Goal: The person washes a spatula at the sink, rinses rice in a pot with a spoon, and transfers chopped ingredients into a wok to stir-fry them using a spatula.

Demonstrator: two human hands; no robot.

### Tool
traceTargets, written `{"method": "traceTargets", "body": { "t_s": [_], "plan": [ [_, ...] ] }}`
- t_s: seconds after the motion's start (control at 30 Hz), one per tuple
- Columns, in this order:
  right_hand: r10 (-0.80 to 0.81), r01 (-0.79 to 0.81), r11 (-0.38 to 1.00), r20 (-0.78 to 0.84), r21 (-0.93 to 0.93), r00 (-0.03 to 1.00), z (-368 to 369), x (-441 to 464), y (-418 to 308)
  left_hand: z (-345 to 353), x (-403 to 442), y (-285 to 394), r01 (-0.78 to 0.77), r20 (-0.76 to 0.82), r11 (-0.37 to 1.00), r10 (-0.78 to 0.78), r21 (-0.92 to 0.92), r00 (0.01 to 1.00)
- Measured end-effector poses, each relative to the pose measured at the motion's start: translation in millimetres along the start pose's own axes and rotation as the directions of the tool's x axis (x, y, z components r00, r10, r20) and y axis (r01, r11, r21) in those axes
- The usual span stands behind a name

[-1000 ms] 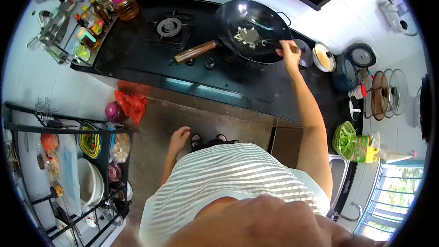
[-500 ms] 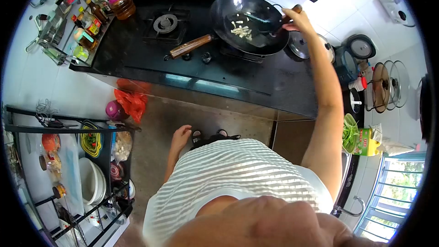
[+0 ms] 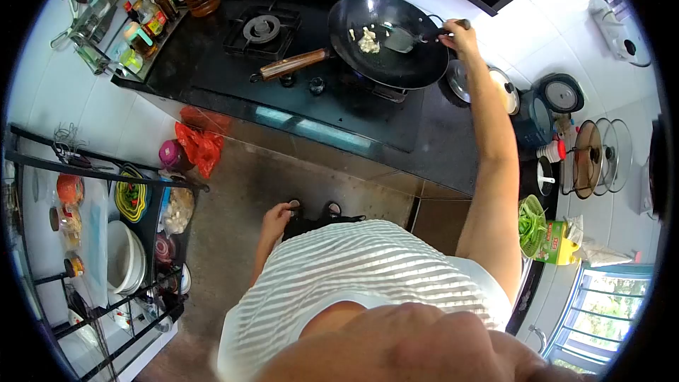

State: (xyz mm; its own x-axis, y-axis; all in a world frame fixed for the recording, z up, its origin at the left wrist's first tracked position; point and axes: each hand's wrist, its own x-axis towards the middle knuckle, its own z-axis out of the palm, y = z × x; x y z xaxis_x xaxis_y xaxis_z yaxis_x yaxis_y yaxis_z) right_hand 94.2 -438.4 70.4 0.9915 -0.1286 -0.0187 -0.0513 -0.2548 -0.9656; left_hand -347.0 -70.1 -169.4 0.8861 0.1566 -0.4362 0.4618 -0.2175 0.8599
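Note:
My right hand (image 3: pixel 461 39) is closed around the handle of a spatula (image 3: pixel 401 40), whose flat blade rests inside the black wok (image 3: pixel 353 62). Pale chopped pieces (image 3: pixel 368 41), perhaps garlic, lie in the wok to the left of the blade. A wooden handle (image 3: pixel 293 64) sticks out from the wok's left side, untouched. Low at my side hangs my left hand (image 3: pixel 274 222), apart from everything, its fingers loosely bent and holding nothing visible. The wok sits over the right burner, which it mostly hides.
A second burner (image 3: pixel 262 29) is left of the wok. Bottles (image 3: pixel 150 17) stand on a rack at the counter's left end. Lids (image 3: pixel 458 81), a rice cooker (image 3: pixel 559 93) and a green basket of vegetables (image 3: pixel 532 225) are on the right. A black shelf (image 3: pixel 92 170) stands at lower left.
The spatula blade has come into clear view in the wok, and the pale pieces are gathered closer together. My right hand has shifted slightly; my left hand still hangs low.

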Motion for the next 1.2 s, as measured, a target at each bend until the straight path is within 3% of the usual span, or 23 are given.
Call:
{"method": "traceTargets", "body": {
  "t_s": [0.03,0.1,0.17,0.23,0.27,0.37,0.47,0.53,0.57,0.63,0.77,0.9,0.97,1.03,1.07,1.13,1.17,1.2],
  "plan": [
    [-0.036,0.034,0.999,0.076,0.030,0.996,8,2,9,3,-6,3,0.050,-0.011,0.999,-0.050,-0.007,0.999],
    [-0.095,0.082,0.983,0.073,0.165,0.993,35,-12,7,9,-14,2,0.046,-0.019,0.999,-0.046,-0.025,0.999],
    [-0.156,0.132,0.976,0.133,0.173,0.979,37,-28,-11,10,-25,6,0.048,-0.032,0.998,-0.049,-0.037,0.998],
    [-0.270,0.266,0.962,0.320,0.059,0.908,27,-38,-38,12,-39,16,0.156,-0.091,0.988,-0.154,0.014,0.984],
    [-0.253,0.268,0.963,0.346,0.003,0.904,16,-27,-42,13,-43,11,0.163,-0.095,0.986,-0.162,0.012,0.982],
    [-0.134,0.184,0.966,0.258,-0.182,0.957,-7,-24,-58,16,-53,-12,0.209,-0.093,0.973,-0.218,-0.098,0.972],
    [-0.049,0.119,0.957,0.255,-0.264,0.966,-14,-23,-56,19,-52,-25,0.146,-0.048,0.984,-0.152,-0.105,0.987],
    [-0.168,0.231,0.949,0.280,-0.212,0.945,-8,-9,-22,18,-47,-24,0.147,-0.033,0.980,-0.153,-0.130,0.988],
    [-0.050,0.071,0.993,0.201,-0.098,0.978,9,-15,-18,16,-42,-26,0.146,-0.027,0.981,-0.151,-0.127,0.988],
    [0.019,-0.038,0.978,0.098,0.206,0.995,44,-47,-16,14,-27,-29,0.096,0.047,0.980,-0.089,-0.172,0.995],
    [-0.115,0.131,0.945,-0.070,0.298,0.991,42,-43,-24,-3,-23,-23,0.013,-0.051,0.999,-0.015,-0.035,0.999],
    [-0.109,0.118,0.973,0.054,-0.199,0.993,2,-27,-45,-26,-34,-58,0.038,-0.078,0.996,-0.045,-0.078,0.996],
    [-0.139,0.169,0.929,0.112,-0.330,0.984,-1,-18,-36,-32,-37,-66,0.073,-0.075,0.993,-0.079,-0.089,0.994],
    [-0.085,0.082,0.948,0.002,-0.306,0.996,11,-9,-17,-37,-37,-72,0.127,-0.054,0.975,-0.139,-0.185,0.989],
    [-0.010,0.020,0.990,0.077,-0.140,0.997,35,-54,-37,-38,-35,-69,0.126,-0.053,0.974,-0.138,-0.190,0.989],
    [-0.324,0.332,0.924,0.071,-0.191,0.943,54,-29,-2,-44,-33,-55,0.012,-0.062,0.992,-0.019,-0.123,0.998],
    [-0.139,0.137,0.987,-0.027,-0.086,0.990,71,-41,-14,-48,-33,-46,0.012,-0.071,0.992,-0.021,-0.128,0.997],
    [-0.190,0.190,0.981,-0.022,-0.037,0.981,72,-35,-20,-52,-34,-35,0.022,-0.069,0.992,-0.030,-0.123,0.997]
  ]
}}
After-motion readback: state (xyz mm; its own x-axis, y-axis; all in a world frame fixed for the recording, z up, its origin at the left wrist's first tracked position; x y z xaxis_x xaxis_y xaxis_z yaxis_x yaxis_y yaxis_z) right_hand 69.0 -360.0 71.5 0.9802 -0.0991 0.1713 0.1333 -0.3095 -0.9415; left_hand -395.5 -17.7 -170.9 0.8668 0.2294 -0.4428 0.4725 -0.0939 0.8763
